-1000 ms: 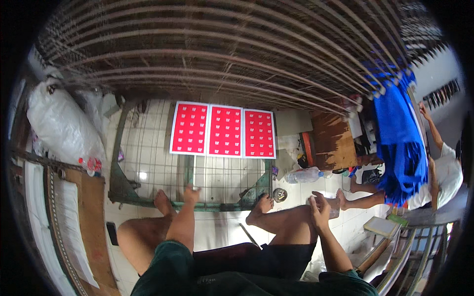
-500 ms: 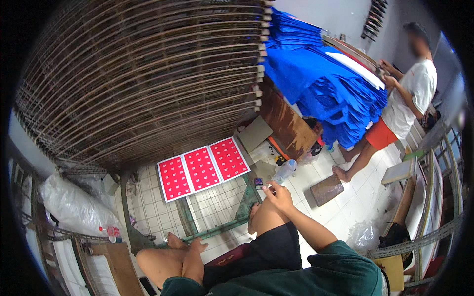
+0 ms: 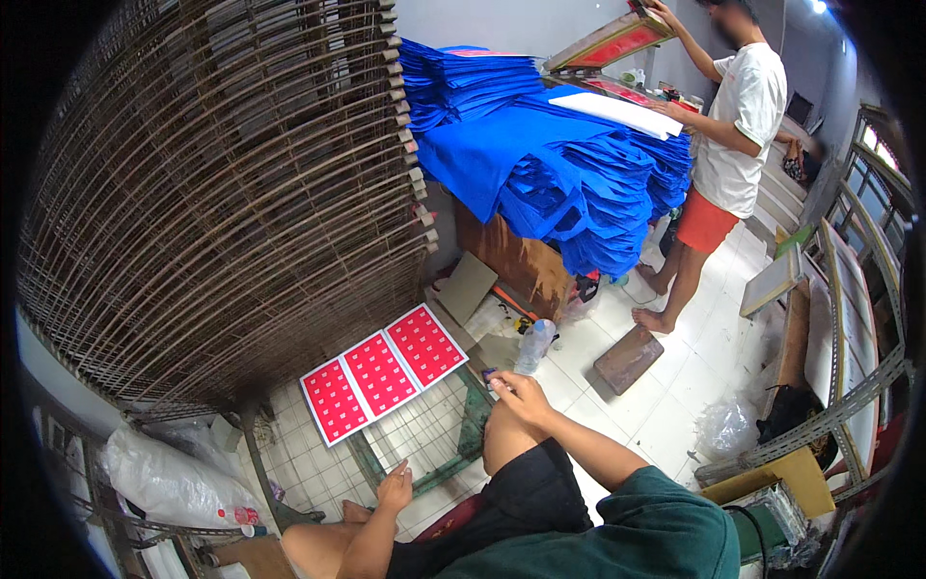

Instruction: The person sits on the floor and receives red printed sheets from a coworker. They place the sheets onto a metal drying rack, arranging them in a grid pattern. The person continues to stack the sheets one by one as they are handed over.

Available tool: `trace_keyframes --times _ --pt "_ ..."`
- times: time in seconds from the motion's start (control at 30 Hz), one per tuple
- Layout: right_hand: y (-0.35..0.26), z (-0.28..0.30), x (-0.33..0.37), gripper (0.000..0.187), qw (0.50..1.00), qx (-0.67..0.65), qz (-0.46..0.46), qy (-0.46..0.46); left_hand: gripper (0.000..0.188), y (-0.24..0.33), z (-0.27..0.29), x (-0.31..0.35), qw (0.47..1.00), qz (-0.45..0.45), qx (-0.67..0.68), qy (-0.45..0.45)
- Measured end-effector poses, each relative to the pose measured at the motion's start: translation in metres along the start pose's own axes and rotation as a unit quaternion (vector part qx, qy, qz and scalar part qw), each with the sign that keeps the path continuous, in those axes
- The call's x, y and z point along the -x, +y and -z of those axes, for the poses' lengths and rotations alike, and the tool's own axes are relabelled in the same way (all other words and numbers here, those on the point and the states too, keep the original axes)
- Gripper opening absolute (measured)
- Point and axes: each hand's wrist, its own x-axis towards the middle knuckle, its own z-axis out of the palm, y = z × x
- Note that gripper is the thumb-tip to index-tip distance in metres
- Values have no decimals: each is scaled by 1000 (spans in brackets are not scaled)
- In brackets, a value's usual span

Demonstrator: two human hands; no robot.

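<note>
Three sheets [image 3: 380,374]: red with small white marks and white borders, side by side on the green-framed wire shelf [image 3: 472,425] at the foot of the tall rack [image 3: 222,212], ahead of you.
Sheets so far: these three look fully patterned and laid out flat; how many are left, you cannot tell from this view.
Left hand [image 3: 394,488]: over the shelf's near edge; whether its fingers meet or grip anything small, you cannot tell.
Right hand [image 3: 523,398]: by your right knee, near a small purple packet [image 3: 490,379]; its fingers curl, but you cannot tell if they pinch something.
Floor: white tiles [image 3: 627,415], with a brown block [image 3: 629,360] and a clear bottle [image 3: 535,345].
Room: blue cloth [image 3: 550,183] piled high behind; beyond it, a co-worker [image 3: 741,116] in a white shirt holds up a red-meshed frame [image 3: 612,42].
Left side: a plastic-wrapped bundle [image 3: 169,480] beside the rack.
</note>
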Motion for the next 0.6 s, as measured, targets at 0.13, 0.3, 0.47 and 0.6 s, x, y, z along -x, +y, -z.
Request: trace_keyframes --times 0.13,0.3,0.47,0.6 --pt "-41 35 -22 34 993 -69 83 -41 40 55 35 4 1000 11 -11 7" --pt "-135 124 -63 35 957 -97 272 18 33 82 36 43 987 -61 57 135" --pt "-186 211 -130 40 921 -42 300 246 26 60 -4 67 993 3 108 50" --pt "-145 268 -199 43 794 398 206 410 58 56 -17 61 994 20 100 38"
